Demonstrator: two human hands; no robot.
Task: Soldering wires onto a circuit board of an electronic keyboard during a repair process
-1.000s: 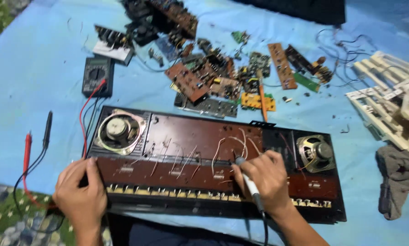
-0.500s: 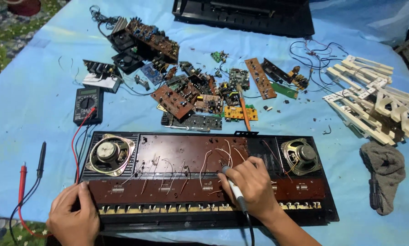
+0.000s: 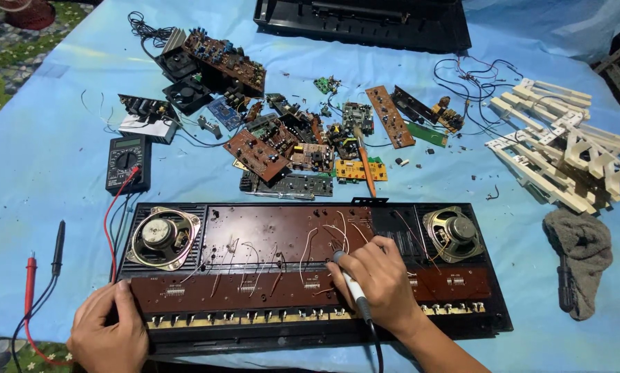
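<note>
Opened keyboard chassis (image 3: 310, 276) lies flat at near edge of the desk (image 3: 40, 145), brown circuit board (image 3: 282, 238) facing up, one round speaker (image 3: 162, 237) at left end, second speaker (image 3: 454, 233) at right end. Right hand (image 3: 379, 283) closed around a soldering iron (image 3: 351, 284), held like a pen, tip touching the board near its middle among thin white wires. Left hand (image 3: 109, 331) rests on the near left corner of the chassis, fingers loosely curled, holding nothing. Multimeter (image 3: 128, 163) sits just beyond the left speaker; its red and black probes (image 3: 44, 266) lie at left. Pile of loose circuit boards (image 3: 282, 131) farther back. White keys (image 3: 566, 159) stacked far right, grey cloth (image 3: 578, 255) nearer
</note>
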